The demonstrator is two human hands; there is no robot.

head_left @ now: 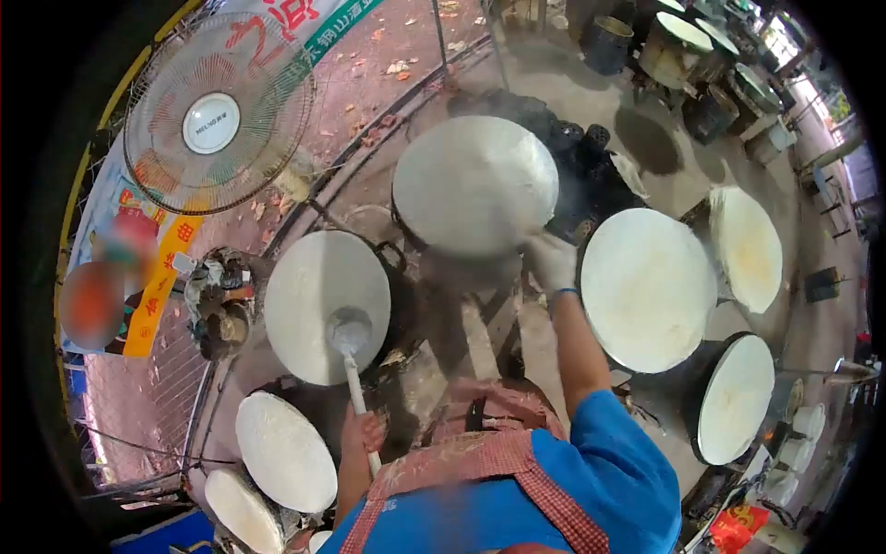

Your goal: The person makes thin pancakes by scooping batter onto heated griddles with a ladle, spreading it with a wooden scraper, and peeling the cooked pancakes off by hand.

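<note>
My left hand is closed round the pale handle of a ladle. The ladle's round bowl rests at the lower right of a large round pan filled with a white layer. At the near right rim of another large round pan, also covered in white, is my right hand in a whitish glove. Blur and steam hide its fingers, so I cannot tell whether they grip anything. To its right lies a broad white round on a further pan.
More white rounds surround me: one far right, one lower right, one lower left. A wire-caged fan stands upper left by a fence. Black cylindrical briquettes lie behind the middle pan. Several pots stand at the back.
</note>
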